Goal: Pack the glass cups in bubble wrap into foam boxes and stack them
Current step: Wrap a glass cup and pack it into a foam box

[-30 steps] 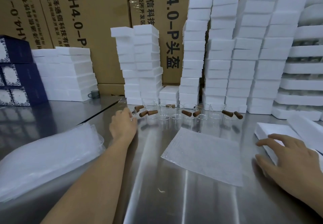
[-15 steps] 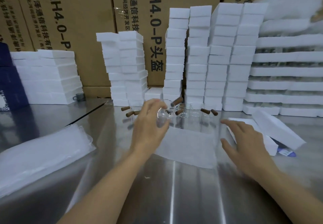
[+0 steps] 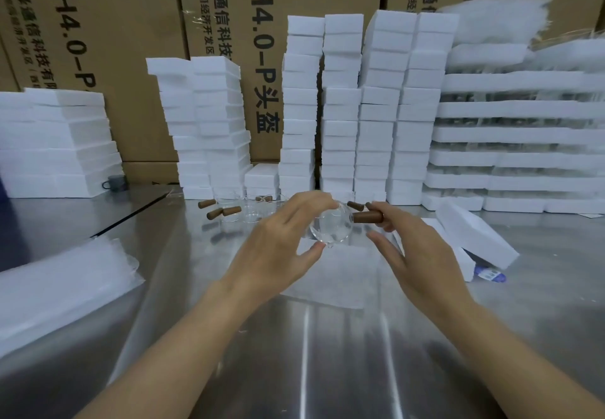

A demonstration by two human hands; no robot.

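Step in hand: picking up one cup to wrap, no wrapping started yet. The left hand (image 3: 278,248) holds a clear glass cup (image 3: 330,230) in the air over the middle of the stainless steel bench (image 3: 294,363), fingers arched over the top of the cup and thumb under it. The cup lies on its side, its brown wooden handle (image 3: 366,216) pointing right. The right hand (image 3: 419,251) is at the far end of that handle, fingers touching or curling over it and thumb spread well below; whether it really grips cannot be told. The hands are close together, joined only through the cup. Directly under them a single white bubble-wrap sheet (image 3: 327,287) lies flat on the bench, partly hidden by the wrists. A loose white foam box (image 3: 476,233) sits tilted near the right edge of the bench, seemingly open and in two pieces. More handled glass cups (image 3: 252,210) stand toward the back edge, just in front of the tall stacks of white foam boxes (image 3: 340,107). A thick pile of bubble-wrap sheets (image 3: 55,291) sits at the left edge. Likely next: lower the cup onto the sheet and roll it, covering the protruding handle, then put it in the foam box. The glass looks slippery and the handle is a weak point, so a firm two-handed hold is needed.
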